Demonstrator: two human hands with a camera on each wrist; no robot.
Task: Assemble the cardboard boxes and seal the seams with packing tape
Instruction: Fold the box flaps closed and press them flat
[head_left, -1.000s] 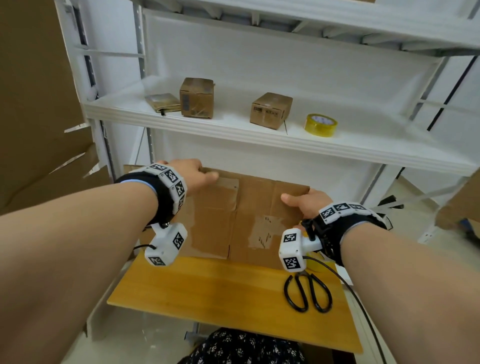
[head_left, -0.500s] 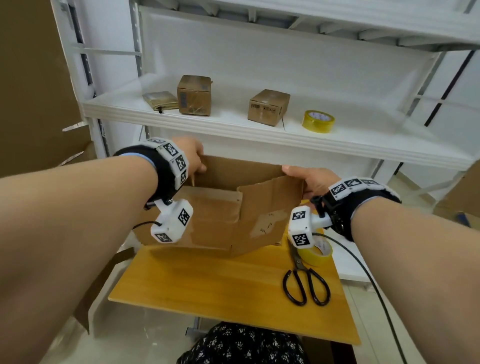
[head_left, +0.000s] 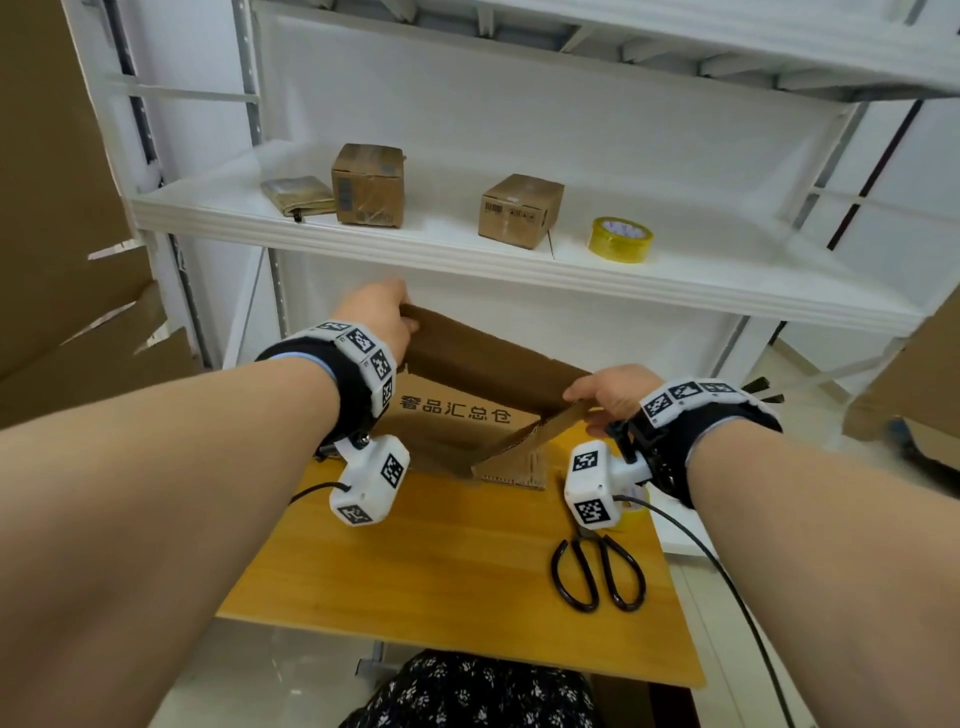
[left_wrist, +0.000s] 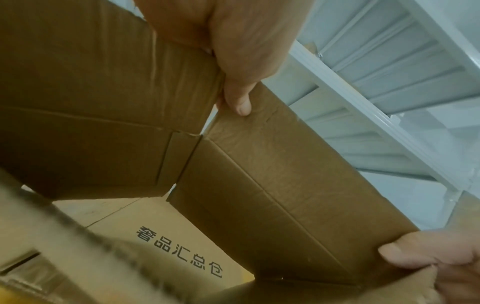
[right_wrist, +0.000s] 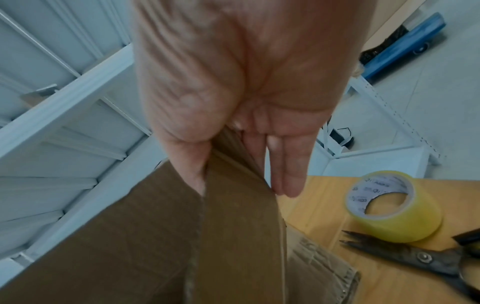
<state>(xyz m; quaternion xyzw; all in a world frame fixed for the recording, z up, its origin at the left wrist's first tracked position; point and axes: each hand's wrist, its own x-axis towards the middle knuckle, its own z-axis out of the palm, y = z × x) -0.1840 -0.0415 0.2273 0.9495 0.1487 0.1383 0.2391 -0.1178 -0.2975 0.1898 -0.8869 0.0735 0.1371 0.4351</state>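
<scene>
A brown cardboard box (head_left: 483, 374) stands partly opened at the far end of the wooden table (head_left: 467, 571); black characters show on an inner panel (left_wrist: 179, 248). My left hand (head_left: 376, 317) grips its far left corner, thumb (left_wrist: 237, 98) pressed on the flap's inside. My right hand (head_left: 608, 389) pinches the box's right corner, thumb inside and fingers (right_wrist: 288, 170) outside. A yellow tape roll (right_wrist: 392, 205) lies on the table beside the box, mostly hidden behind the right wrist camera in the head view. A second yellow tape roll (head_left: 620, 239) sits on the shelf.
Black scissors (head_left: 597, 574) lie on the table's right side, blades toward the tape. The white shelf (head_left: 467, 249) above holds two small taped boxes (head_left: 369, 184) (head_left: 521, 210) and a flat packet (head_left: 297, 195). Large cardboard sheets (head_left: 62, 260) lean at the left.
The flat cardboard has been lifted off the table and pulled open into a box shape. Both hands rose with it, and the printed inner panel came into view.
</scene>
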